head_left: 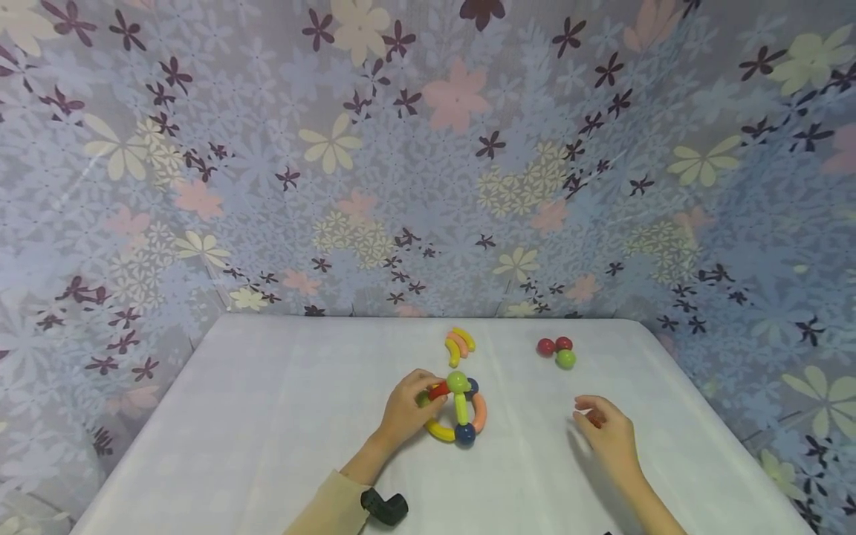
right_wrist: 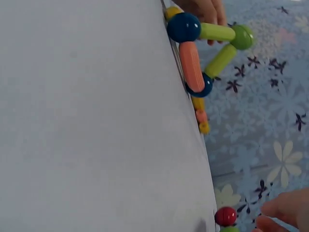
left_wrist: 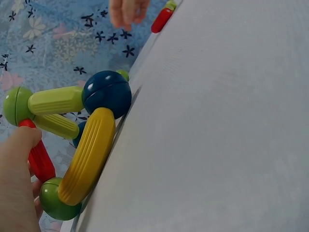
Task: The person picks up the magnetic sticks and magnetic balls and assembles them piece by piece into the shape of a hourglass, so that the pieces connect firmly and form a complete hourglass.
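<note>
In the head view, a toy frame of rods and balls stands on the table, with a light green ball (head_left: 458,382) at its top. Its base has dark blue balls (head_left: 465,434), a yellow curved rod (head_left: 440,430) and a salmon curved rod (head_left: 479,412). Light green rods (left_wrist: 55,100) slope from the top ball to the blue balls. My left hand (head_left: 409,407) pinches the red rod (left_wrist: 41,159) between thumb and fingers; a green ball (left_wrist: 58,199) joins its lower end. My right hand (head_left: 610,438) hovers over the table's right side, fingers loosely bent, with nothing visibly held.
Behind the frame lie two yellow curved rods (head_left: 453,353) and a salmon one (head_left: 458,343). Farther right sit two red balls (head_left: 545,347) and a green ball (head_left: 566,359). A white cloth covers the table (head_left: 287,416); flowered fabric (head_left: 428,186) hangs behind.
</note>
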`<state>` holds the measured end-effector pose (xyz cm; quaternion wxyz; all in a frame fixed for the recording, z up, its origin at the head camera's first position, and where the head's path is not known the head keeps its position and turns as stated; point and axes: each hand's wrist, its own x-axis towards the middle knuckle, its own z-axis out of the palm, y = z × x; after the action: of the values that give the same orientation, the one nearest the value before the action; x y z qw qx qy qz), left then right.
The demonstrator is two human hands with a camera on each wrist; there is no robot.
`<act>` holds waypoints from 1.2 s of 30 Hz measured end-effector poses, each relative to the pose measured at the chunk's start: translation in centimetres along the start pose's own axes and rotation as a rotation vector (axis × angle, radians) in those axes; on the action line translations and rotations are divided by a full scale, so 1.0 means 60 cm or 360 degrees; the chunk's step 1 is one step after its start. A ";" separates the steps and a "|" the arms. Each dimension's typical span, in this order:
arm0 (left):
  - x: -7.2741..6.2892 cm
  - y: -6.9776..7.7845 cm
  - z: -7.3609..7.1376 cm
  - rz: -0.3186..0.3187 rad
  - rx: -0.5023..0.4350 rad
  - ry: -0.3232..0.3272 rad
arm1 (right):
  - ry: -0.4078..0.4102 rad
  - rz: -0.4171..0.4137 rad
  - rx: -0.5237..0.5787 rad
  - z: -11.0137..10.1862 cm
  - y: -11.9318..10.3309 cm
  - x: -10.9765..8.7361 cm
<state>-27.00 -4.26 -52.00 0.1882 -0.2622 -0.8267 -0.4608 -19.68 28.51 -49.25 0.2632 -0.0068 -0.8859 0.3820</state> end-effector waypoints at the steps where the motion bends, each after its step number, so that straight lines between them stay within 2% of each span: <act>1: 0.000 -0.001 0.000 -0.0013 0.0016 0.0015 | -0.0002 0.0044 -0.0014 -0.005 0.004 -0.002; 4: 0.000 -0.003 0.001 -0.0035 0.0067 0.0057 | 0.0013 0.0097 -0.0082 -0.018 0.018 -0.007; 9: -0.001 -0.007 0.000 -0.0083 0.0084 0.0059 | 0.0002 0.0074 -0.0264 -0.029 0.033 -0.011; 14: 0.000 -0.009 -0.004 -0.0189 -0.0141 0.0010 | -0.0056 0.0023 -0.0340 -0.029 0.038 -0.012; 17: 0.001 -0.008 -0.006 -0.0249 -0.0267 0.0016 | -0.0073 -0.0009 -0.0371 -0.027 0.041 -0.012; 20: 0.002 -0.007 -0.007 -0.0305 -0.0290 0.0030 | -0.0081 -0.0056 -0.0427 -0.023 0.043 -0.013; 25: 0.001 -0.008 -0.005 -0.0396 -0.0239 0.0051 | -0.0099 -0.0095 -0.0525 -0.019 0.045 -0.017; 27: 0.000 -0.009 -0.004 -0.0427 -0.0232 0.0059 | -0.0102 -0.0039 -0.0488 -0.019 0.044 -0.017; 31: 0.002 -0.011 -0.003 -0.0449 -0.0244 0.0058 | -0.0048 0.0163 -0.0319 -0.021 0.035 -0.008; 33: 0.002 -0.012 -0.003 -0.0462 -0.0248 0.0051 | -0.0019 0.0247 -0.0197 -0.021 0.026 -0.001; 36: 0.002 -0.013 -0.002 -0.0495 -0.0261 0.0052 | -0.0016 0.0300 0.0020 -0.017 0.005 0.011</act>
<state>-27.54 -4.66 -52.36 0.1061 -0.1381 -0.8137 -0.5546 -19.81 29.56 -48.57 0.2218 -0.0866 -0.8802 0.4106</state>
